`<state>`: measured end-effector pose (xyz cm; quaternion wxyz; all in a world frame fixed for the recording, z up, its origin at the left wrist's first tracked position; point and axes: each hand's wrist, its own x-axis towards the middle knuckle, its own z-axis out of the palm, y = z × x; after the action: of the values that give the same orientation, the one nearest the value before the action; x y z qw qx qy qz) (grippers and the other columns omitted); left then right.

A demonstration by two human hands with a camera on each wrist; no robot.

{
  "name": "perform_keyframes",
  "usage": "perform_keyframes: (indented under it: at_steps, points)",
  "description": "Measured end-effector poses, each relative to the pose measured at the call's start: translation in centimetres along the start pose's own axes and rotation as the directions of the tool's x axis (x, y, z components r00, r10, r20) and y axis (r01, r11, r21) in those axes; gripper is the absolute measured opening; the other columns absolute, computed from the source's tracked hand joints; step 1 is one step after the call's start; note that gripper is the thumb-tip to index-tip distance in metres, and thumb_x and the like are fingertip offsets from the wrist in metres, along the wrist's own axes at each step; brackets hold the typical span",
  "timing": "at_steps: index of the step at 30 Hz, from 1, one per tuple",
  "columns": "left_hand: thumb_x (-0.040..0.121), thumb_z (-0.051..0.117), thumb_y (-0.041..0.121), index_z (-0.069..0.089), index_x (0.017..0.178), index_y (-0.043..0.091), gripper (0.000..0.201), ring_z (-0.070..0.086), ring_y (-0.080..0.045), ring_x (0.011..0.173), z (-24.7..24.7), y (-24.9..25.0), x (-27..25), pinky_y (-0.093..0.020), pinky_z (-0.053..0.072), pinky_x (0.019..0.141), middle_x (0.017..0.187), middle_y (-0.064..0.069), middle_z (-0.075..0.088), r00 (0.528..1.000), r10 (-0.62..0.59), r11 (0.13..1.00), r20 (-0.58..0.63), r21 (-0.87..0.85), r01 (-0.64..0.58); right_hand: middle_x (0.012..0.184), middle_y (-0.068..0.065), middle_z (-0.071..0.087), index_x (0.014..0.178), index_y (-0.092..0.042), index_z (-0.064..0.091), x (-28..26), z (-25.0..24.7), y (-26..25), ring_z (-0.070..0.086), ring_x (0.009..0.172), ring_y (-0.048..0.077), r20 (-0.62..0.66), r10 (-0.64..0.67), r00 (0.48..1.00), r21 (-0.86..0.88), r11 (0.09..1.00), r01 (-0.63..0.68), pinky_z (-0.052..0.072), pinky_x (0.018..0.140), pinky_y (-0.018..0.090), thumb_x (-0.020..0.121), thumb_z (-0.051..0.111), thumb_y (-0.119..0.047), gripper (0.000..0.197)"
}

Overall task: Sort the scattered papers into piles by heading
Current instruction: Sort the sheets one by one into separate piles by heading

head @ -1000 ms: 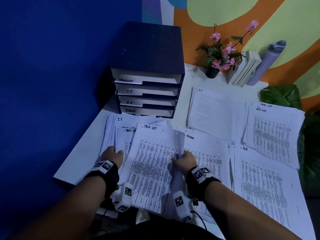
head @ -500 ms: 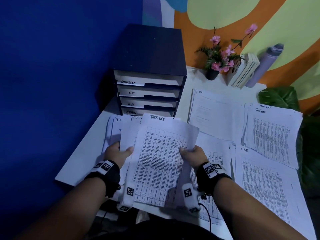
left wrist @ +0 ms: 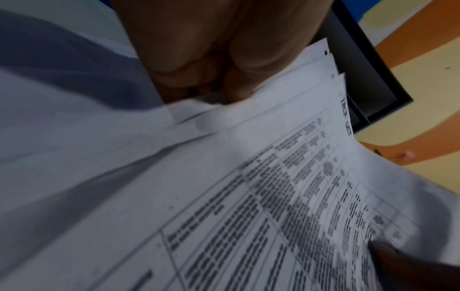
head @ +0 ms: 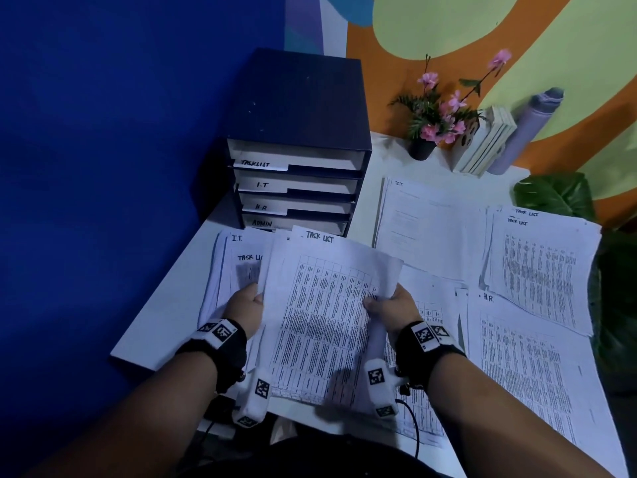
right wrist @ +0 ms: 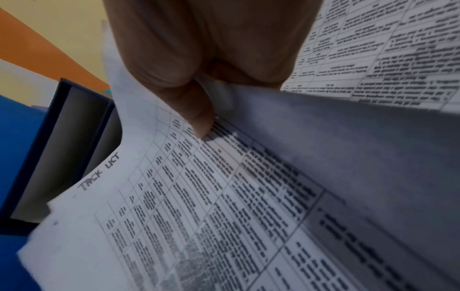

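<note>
A bundle of white sheets headed "TASK LIST" point(head: 324, 315) is held up off the table between both hands. My left hand point(head: 246, 305) grips its left edge, thumb on top. My right hand point(head: 387, 303) pinches its right edge, the thumb point(right wrist: 199, 122) pressing on the printed table. The same sheets point(left wrist: 273, 206) fill the left wrist view. Under them lies a scattered heap headed "I.T." point(head: 227, 257) and "TASK LIST". Sorted piles lie to the right: I.T. point(head: 431, 222), task list point(head: 541, 267), H.R. point(head: 524, 367).
A dark drawer unit point(head: 296, 139) labelled TASKLIST, I.T, H.R, ADMIN stands at the back left. A flower pot point(head: 422, 146), books point(head: 486, 146) and a grey bottle point(head: 527, 129) stand at the back wall. A leafy plant point(head: 555, 194) sits beyond the white table's point(head: 158, 322) right edge.
Both hands have lifted the task list bundle off the heap and raised it toward the drawer unit; it lay flat on the table a second ago.
</note>
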<state>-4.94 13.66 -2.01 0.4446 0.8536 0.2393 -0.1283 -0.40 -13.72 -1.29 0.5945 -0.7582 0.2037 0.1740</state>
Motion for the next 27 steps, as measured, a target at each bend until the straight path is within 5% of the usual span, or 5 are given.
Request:
perform_keyframes:
  at_steps: [3,6,12,20,27]
  points:
    - [0.091,0.043,0.015,0.058,0.098,0.018,0.018,0.058,-0.029,0.089,0.5,0.0,0.3,-0.03,0.05,0.075,0.103,-0.009,0.063,0.999,0.027,0.972,-0.037,0.235,-0.018,0.082,0.013,0.059,0.107,-0.017,0.049,-0.2,-0.2,0.0,0.06,0.071,0.031,-0.028,-0.062,0.998,-0.08,0.995,0.06,0.058,0.068,0.054,0.074,0.067,0.0,0.041]
    - [0.083,0.062,0.033,0.047,0.135,0.024,0.055,0.04,-0.03,0.131,0.3,-0.9,0.3,-0.042,0.038,0.106,0.142,-0.007,0.043,0.988,-0.081,0.881,-0.129,0.455,0.132,0.079,0.01,0.058,0.106,-0.018,0.05,-0.1,-0.4,0.6,0.06,0.069,0.03,-0.038,-0.085,0.996,-0.134,0.988,0.079,0.059,0.069,0.052,0.075,0.064,0.006,0.043]
    - [0.058,0.088,0.034,0.021,0.145,0.014,0.112,0.047,-0.031,0.125,0.3,-2.3,1.0,-0.044,0.047,0.099,0.137,-0.011,0.047,0.966,-0.181,0.866,-0.185,0.436,0.245,0.084,0.015,0.063,0.092,-0.005,0.059,0.2,-0.5,2.0,0.064,0.076,0.035,-0.035,0.058,0.998,-0.116,0.991,-0.062,0.059,0.076,0.049,0.076,0.069,0.008,0.023]
    - [0.098,0.042,0.021,0.047,0.129,0.006,0.035,0.055,-0.03,0.106,-0.2,-2.6,0.8,-0.033,0.044,0.088,0.13,-0.017,0.054,0.975,-0.137,0.978,-0.176,0.129,0.161,0.07,0.011,0.062,0.079,-0.006,0.062,0.4,-0.7,2.6,0.06,0.071,0.028,0.024,0.085,0.996,-0.008,0.996,-0.085,0.055,0.077,0.049,0.08,0.074,-0.004,0.013]
    - [0.088,0.065,0.013,0.063,0.1,0.011,0.012,0.063,-0.022,0.091,-1.5,-1.7,-0.3,-0.03,0.047,0.083,0.097,-0.004,0.068,0.979,0.025,0.97,-0.202,-0.233,-0.072,0.058,0.004,0.062,0.077,-0.007,0.065,0.8,-0.5,1.8,0.059,0.066,0.026,0.023,0.056,0.998,0.087,0.995,-0.057,0.052,0.07,0.039,0.08,0.074,-0.004,0.011]
